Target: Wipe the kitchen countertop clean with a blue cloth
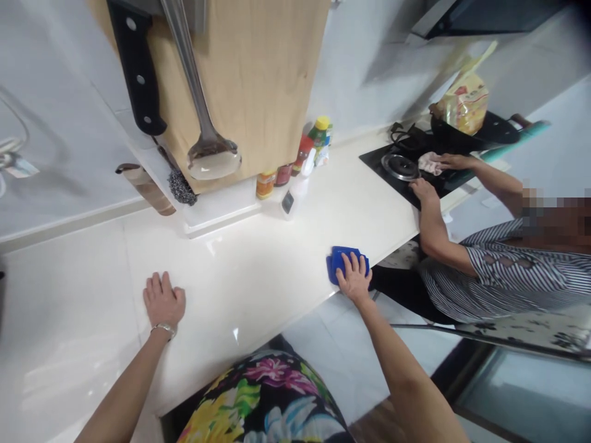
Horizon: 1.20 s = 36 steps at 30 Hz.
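Note:
My right hand [354,277] presses a folded blue cloth [344,257] onto the white countertop [217,277], close to its front edge. Its fingers are spread over the cloth's top, and part of the cloth shows beyond them. Farther left, my left hand [164,300] rests flat on the same counter with fingers stretched out and nothing in it. A metal watch or bracelet [164,330] circles that wrist.
A co-worker [498,264] at the right wipes the black gas stove [378,163] with a pale cloth [429,163]. Along the wall stand a white bottle [295,198] and several condiment jars [265,184]. A ladle [213,154] and a black-handled knife [138,74] hang before a wooden board [263,80].

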Tool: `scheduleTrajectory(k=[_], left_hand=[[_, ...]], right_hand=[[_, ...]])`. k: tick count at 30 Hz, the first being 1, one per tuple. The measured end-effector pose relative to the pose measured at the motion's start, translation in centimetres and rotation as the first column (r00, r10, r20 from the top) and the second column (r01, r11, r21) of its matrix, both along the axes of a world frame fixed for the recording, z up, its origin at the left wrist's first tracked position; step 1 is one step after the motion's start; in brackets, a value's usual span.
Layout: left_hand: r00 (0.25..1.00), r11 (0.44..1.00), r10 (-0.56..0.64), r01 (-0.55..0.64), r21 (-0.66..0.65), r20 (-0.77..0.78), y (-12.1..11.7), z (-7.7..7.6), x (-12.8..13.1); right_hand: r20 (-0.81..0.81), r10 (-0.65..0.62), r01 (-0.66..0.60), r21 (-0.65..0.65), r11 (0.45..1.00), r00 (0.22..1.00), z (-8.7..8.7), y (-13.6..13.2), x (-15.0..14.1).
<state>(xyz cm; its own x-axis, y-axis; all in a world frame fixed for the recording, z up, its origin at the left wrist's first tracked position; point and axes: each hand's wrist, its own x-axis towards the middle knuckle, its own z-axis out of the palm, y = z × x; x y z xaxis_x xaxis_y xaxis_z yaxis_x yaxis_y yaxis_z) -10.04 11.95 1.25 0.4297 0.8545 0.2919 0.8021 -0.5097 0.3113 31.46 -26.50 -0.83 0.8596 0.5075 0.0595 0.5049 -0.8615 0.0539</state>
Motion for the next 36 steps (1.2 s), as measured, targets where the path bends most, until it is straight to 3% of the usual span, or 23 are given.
scheduleTrajectory(k=[14,19,23,25,27,31,34,36], left_hand=[[0.998,0.997,-0.054,0.056,-0.053,0.042,0.2,-1.3,-0.5],[0.995,0.991,-0.070,0.078,-0.111,0.076,0.2,-1.6,-1.1],[0.973,0.971,-0.169,0.191,-0.141,0.156,-1.3,-1.1,-0.4],[0.948,0.952,-0.233,0.269,-0.150,0.219,-3.0,-0.6,0.4],[0.916,0.930,-0.291,0.338,-0.143,0.275,-5.2,0.0,1.5],[0.836,0.855,-0.468,0.510,-0.092,0.288,-9.9,1.1,3.9],[0.776,0.781,-0.603,0.621,-0.058,0.185,-12.5,1.2,5.2],[0.755,0.752,-0.649,0.656,-0.069,0.097,-13.6,0.9,5.7]], right_hand=[[-0.077,0.200,-0.197,0.048,0.979,0.977,1.8,6.4,-21.1],[-0.125,0.211,-0.198,0.115,0.974,0.969,2.7,11.6,-28.3],[-0.187,0.390,-0.346,0.229,0.910,0.902,3.4,16.7,-31.4],[-0.216,0.504,-0.427,0.320,0.846,0.836,3.5,18.2,-31.5],[-0.217,0.555,-0.424,0.446,0.788,0.803,3.3,18.5,-30.2],[-0.094,0.431,-0.271,0.655,0.706,0.897,1.5,15.5,-24.0],[0.068,0.335,-0.306,0.603,0.737,0.940,0.0,11.8,-18.3],[0.093,0.312,-0.307,0.581,0.754,0.945,-0.8,9.6,-15.2]])
